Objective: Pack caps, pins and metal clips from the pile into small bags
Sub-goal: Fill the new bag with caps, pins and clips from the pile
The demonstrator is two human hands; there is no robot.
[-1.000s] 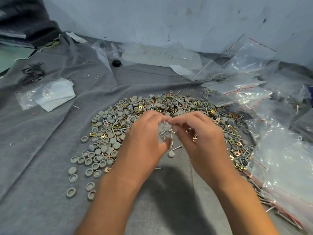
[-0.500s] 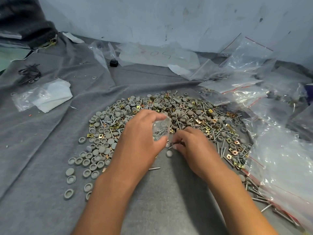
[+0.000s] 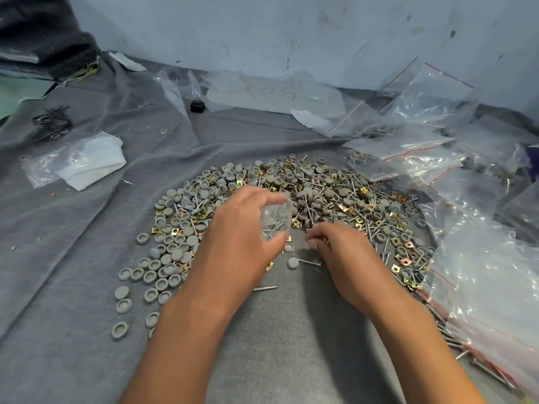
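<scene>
While one left hand [image 3: 242, 231] grips one bag [image 3: 275, 218], pins inside.

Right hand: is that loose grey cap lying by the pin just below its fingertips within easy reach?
Probably yes. The right hand hovers beside the cap, with bare cloth between them; the left hand holding the bag sits clear.

Grey cloth [image 3: 73, 258] spread over surface, creased and folded toward far left. Pale scuffed wall [image 3: 291, 33] behind. White folded paper [image 3: 93, 161] at left on cloth, partly under clear wrapper. Tangle of dark wire pieces [image 3: 52, 123] further back left. Small black block [image 3: 197, 106] near far edge. Dark bundle [image 3: 40, 33] in far left corner.
</scene>
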